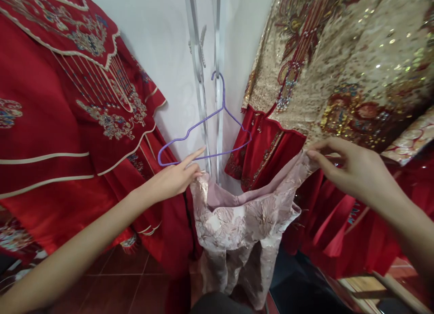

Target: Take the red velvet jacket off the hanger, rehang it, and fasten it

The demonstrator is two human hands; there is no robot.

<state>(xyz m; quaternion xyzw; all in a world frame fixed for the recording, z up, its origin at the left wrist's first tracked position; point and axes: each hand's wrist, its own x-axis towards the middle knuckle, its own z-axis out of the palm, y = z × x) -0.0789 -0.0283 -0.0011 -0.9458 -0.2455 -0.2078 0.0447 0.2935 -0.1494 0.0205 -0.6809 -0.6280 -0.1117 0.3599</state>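
A pale pink dress [252,221] with a shiny floral pattern hangs between my two hands, its neckline facing up. My left hand [179,176] pinches the left shoulder strap, with the index finger stretched out toward a purple hanger [203,122]. At the other shoulder, my right hand [352,167] grips the strap between thumb and fingers and holds it up and out to the right. The hanger hooks onto a metal upright just beyond the dress, and no garment is on it. The lower end of the dress drops toward the floor.
Red embroidered garments [71,101] hang close on the left. On the right hangs a gold sequined garment [339,78] above red skirts [267,155]. Two metal uprights [219,33] stand against the white wall [152,38]. Dark red floor tiles [118,282] show below.
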